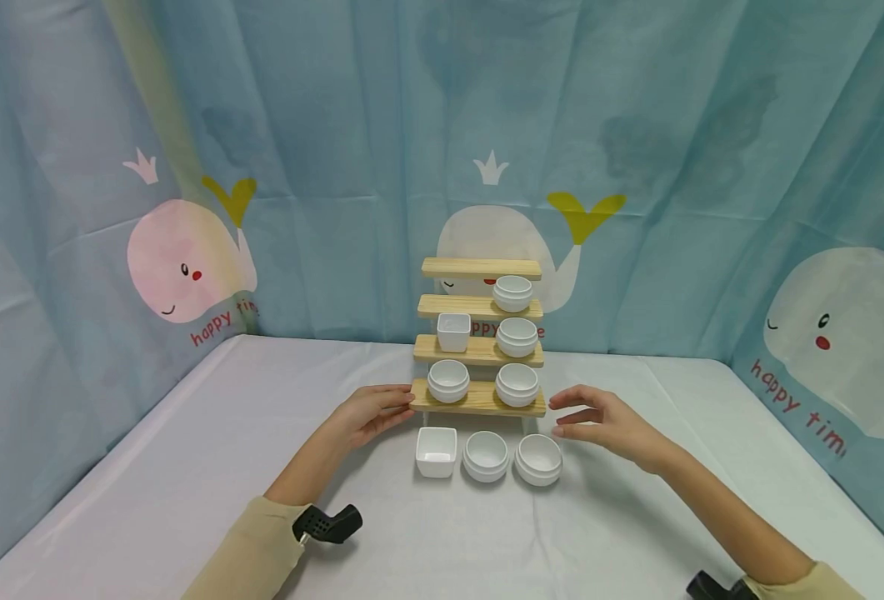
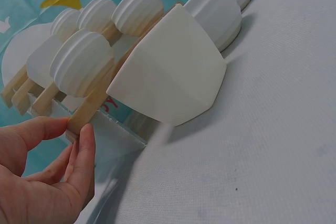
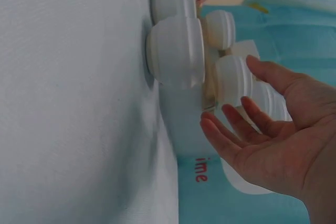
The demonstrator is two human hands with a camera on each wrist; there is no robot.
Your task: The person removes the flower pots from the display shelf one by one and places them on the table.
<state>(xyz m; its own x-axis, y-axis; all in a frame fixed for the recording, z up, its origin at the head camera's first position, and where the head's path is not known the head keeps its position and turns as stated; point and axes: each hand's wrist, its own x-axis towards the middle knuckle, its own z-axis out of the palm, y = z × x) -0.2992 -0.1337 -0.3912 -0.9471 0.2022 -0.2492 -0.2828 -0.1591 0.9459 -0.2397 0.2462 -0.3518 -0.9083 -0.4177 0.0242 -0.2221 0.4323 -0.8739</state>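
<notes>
Tiered shelf sits between left hand, pinching its lowest board, and right hand, fingers spread nearby.

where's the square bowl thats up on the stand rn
In the head view, the square bowl sits on the left side of the wooden stand, on the second board from the bottom, with a round bowl to its right.

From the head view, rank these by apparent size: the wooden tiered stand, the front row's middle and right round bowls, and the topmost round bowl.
1. Wooden tiered stand, largest by far.
2. Middle round bowl and right round bowl: too alike to rank.
3. Topmost round bowl, smallest; being farther away may explain it.
</notes>
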